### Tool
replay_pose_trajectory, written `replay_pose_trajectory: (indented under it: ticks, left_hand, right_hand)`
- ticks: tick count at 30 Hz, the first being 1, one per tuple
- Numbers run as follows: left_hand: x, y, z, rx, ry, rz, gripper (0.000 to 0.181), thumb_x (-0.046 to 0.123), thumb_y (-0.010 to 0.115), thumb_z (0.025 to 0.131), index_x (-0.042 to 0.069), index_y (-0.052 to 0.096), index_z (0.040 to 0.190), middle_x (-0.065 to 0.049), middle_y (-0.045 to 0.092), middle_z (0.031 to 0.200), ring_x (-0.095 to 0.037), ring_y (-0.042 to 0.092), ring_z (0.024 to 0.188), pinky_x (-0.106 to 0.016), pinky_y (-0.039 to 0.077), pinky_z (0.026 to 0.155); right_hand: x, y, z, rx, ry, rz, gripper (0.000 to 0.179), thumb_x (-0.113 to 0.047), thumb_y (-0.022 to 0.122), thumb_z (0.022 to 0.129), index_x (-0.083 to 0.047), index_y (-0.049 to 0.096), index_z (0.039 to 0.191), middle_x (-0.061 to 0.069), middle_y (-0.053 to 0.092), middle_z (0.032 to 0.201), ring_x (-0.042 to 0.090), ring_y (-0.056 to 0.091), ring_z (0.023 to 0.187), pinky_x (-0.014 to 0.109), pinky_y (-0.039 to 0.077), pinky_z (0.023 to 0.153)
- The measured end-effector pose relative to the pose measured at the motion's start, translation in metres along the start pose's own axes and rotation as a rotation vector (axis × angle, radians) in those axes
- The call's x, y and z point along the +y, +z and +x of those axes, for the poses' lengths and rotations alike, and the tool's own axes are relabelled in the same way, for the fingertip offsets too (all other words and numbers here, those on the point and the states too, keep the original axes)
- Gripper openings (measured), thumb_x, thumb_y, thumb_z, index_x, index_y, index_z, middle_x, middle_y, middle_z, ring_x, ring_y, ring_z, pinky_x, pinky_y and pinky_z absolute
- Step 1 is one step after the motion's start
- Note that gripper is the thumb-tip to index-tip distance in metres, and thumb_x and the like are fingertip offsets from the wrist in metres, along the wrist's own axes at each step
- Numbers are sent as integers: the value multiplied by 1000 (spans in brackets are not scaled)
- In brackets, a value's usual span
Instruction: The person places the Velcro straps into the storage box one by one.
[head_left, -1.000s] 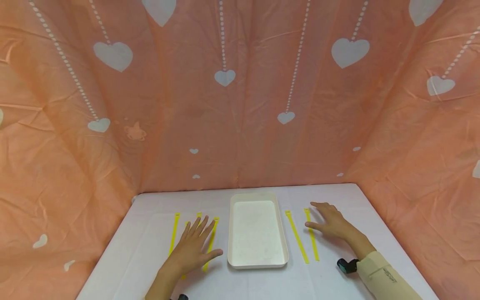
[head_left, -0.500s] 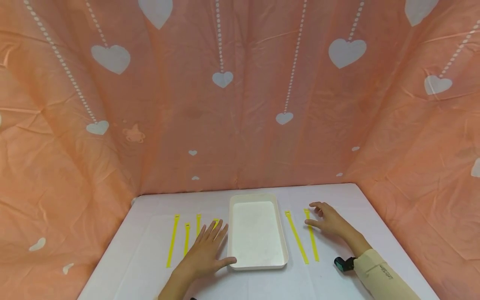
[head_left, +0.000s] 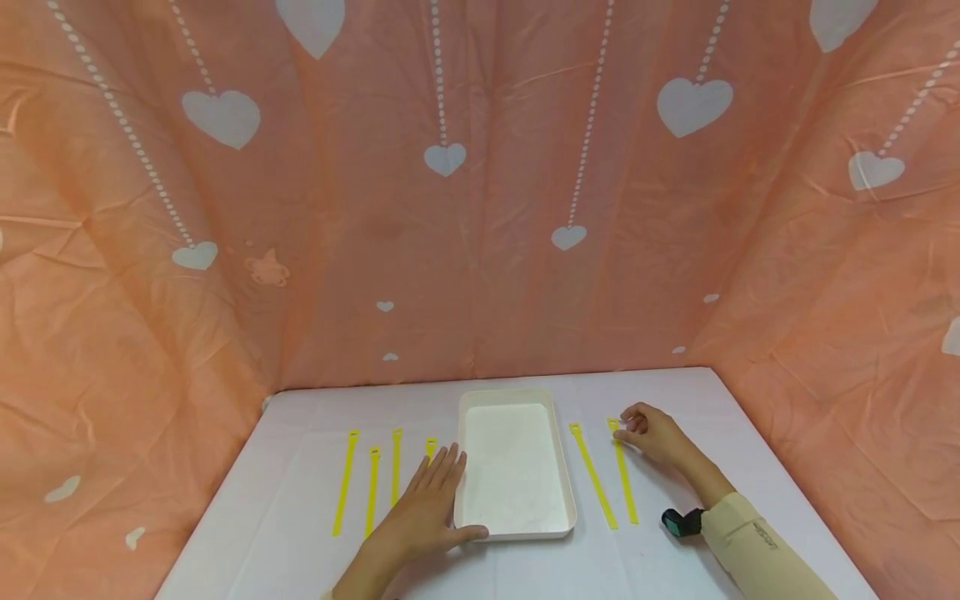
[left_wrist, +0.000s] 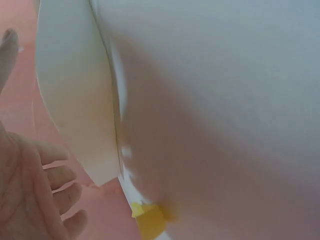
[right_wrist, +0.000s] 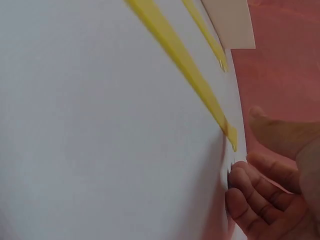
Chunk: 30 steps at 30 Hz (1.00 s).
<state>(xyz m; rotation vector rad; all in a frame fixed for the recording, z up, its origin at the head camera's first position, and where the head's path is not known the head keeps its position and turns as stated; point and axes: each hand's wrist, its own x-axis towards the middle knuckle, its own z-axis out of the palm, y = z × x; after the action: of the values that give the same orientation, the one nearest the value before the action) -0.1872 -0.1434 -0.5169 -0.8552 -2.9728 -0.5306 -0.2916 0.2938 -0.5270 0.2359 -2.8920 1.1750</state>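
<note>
A white rectangular tray [head_left: 517,471] stands mid-table. Along its left side lies my left hand [head_left: 423,512], fingers extended and thumb reaching over the near left corner; in the left wrist view its palm faces the tray wall [left_wrist: 75,95]. My right hand [head_left: 658,437] hovers at the slotted head of the outermost yellow strap [head_left: 626,483] on the right. In the right wrist view the thumb [right_wrist: 282,137] and the bent fingers stand apart, just beyond the end of that strap [right_wrist: 185,65]. A second yellow strap [head_left: 594,477] lies between it and the tray.
Several more yellow straps [head_left: 345,483] lie left of the tray, one [head_left: 431,445] partly hidden by my left hand. The white cloth-covered table [head_left: 247,517] is enclosed by pink hangings [head_left: 480,275] with hearts. A dark device [head_left: 681,523] sits at my right wrist.
My left hand has moved right, from above the left straps to the tray's left side. The right hand's fingers have bent inward near the outer strap's head. The straps lie where they were.
</note>
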Motion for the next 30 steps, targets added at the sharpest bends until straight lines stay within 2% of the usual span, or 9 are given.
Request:
replay_pose_trajectory:
  ticks: [3,7,10,17,23,30]
  left_hand:
    - [2,1,2,-19,-10,-5,121,81,65,90,-6,27,166,-24,23,175,-41,20,163,-57,20,132]
    - [6,3,4,-28,-14,-5,124,79,66,89,-9,24,166,-26,21,175,-41,20,163,-59,21,131]
    - [8,3,5,-37,-33,-12,126,78,68,89,-9,22,166,-27,19,175,-41,19,163,-58,21,131]
    - [8,8,8,-60,-83,-44,129,77,71,87,-8,17,168,-25,12,177,-41,14,164,-56,19,132]
    - [10,9,9,-72,-86,-55,130,78,69,88,-9,14,168,-26,9,177,-41,12,164,-56,17,133]
    - [6,16,9,-58,-80,-78,130,82,64,89,-7,12,168,-26,8,178,-43,9,164,-54,13,134]
  right_hand:
    - [1,1,1,1,56,17,30,-17,83,96,2,65,110,6,63,92,19,56,83,25,47,68]
    - [0,3,2,11,90,27,26,-17,83,95,1,66,104,7,62,89,20,56,82,27,47,68]
    - [-1,5,2,20,104,25,27,-18,84,94,1,66,102,7,62,88,21,56,82,29,47,70]
    - [-5,10,3,24,201,32,28,-20,86,93,-1,66,100,9,59,91,25,55,87,33,46,75]
    - [-6,14,5,39,215,13,26,-19,85,93,-2,66,96,10,59,91,25,56,87,34,46,74]
    - [-7,16,5,50,214,16,22,-16,84,92,-1,68,94,9,60,89,24,57,85,33,46,73]
